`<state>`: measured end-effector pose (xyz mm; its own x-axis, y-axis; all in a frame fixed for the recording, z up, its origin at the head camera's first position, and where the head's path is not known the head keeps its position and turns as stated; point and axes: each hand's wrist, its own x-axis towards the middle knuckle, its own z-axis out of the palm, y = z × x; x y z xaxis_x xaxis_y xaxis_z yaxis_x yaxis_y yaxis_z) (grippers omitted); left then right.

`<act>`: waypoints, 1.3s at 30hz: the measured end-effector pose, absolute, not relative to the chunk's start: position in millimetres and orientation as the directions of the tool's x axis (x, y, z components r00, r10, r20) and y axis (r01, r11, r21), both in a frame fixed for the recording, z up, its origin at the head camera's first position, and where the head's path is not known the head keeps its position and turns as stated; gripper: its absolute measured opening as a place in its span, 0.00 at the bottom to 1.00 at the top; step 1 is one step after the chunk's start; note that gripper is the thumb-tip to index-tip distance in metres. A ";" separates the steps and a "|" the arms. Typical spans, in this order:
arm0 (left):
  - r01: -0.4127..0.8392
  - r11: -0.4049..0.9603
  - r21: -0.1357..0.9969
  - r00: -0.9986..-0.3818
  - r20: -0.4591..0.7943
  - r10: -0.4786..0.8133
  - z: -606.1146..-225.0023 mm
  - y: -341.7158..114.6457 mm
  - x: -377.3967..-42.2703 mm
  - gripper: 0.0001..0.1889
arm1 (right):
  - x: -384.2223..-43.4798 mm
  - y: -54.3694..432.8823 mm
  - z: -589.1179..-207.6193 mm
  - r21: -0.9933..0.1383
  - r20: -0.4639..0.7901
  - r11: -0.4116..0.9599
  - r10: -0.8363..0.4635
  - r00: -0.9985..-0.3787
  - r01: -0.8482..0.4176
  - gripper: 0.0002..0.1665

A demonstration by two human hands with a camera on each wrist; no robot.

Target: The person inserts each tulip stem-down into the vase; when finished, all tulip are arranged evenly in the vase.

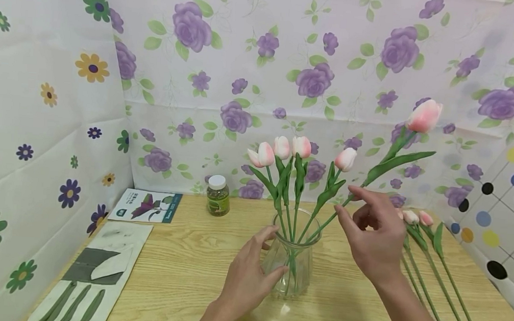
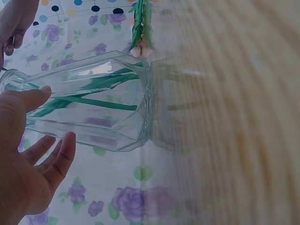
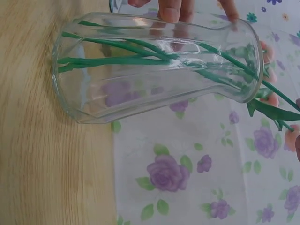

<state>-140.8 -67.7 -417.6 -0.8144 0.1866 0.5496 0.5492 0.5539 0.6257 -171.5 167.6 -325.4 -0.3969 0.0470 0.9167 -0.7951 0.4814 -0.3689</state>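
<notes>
A clear glass vase (image 1: 291, 275) stands upright on the table, holding several artificial tulips, four of whose pink-white heads rise above the rim. My left hand (image 1: 252, 270) is at the vase's left side, thumb and fingers curved round it just below the rim. In the left wrist view the thumb overlaps the neck of the vase (image 2: 108, 105). Between thumb and index finger my right hand (image 1: 378, 234) pinches the stem of another tulip (image 1: 424, 116). That tulip leans up to the right, its lower stem (image 3: 229, 58) inside the vase mouth.
More tulips (image 1: 425, 220) lie on the table (image 1: 179, 273) at the right. A small jar with a white lid (image 1: 218, 196) stands behind, left of the vase. At the left lie a booklet (image 1: 148, 205) and a pale sheet with dark leaf shapes (image 1: 95, 278). Floral cloth (image 1: 241, 56) backs the table.
</notes>
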 end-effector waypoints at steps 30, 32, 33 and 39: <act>0.546 0.570 0.614 -0.814 0.551 0.187 -418.4 -67.7 -140.3 0.48 | -169.8 133.7 -336.2 -0.222 0.883 0.591 -0.216 -0.417 -0.776 0.28; 0.548 0.568 0.614 -0.812 0.552 0.187 -418.5 -67.7 -140.4 0.48 | -169.2 133.1 -337.4 -0.233 0.869 0.599 -0.225 -0.440 -0.766 0.27; 0.548 0.569 0.613 -0.812 0.553 0.187 -418.5 -67.8 -140.3 0.48 | -169.1 132.8 -338.0 -0.237 0.863 0.603 -0.229 -0.451 -0.761 0.27; 0.549 0.572 0.609 -0.810 0.556 0.186 -418.2 -68.4 -140.1 0.48 | -169.8 131.2 -339.6 -0.249 0.840 0.620 -0.243 -0.485 -0.744 0.27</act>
<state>-140.1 -68.4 -418.2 -0.8103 0.1860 0.5557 0.5492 0.5721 0.6092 -169.8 131.2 -339.6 -0.4845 -0.2435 0.8402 -0.7438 0.6203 -0.2491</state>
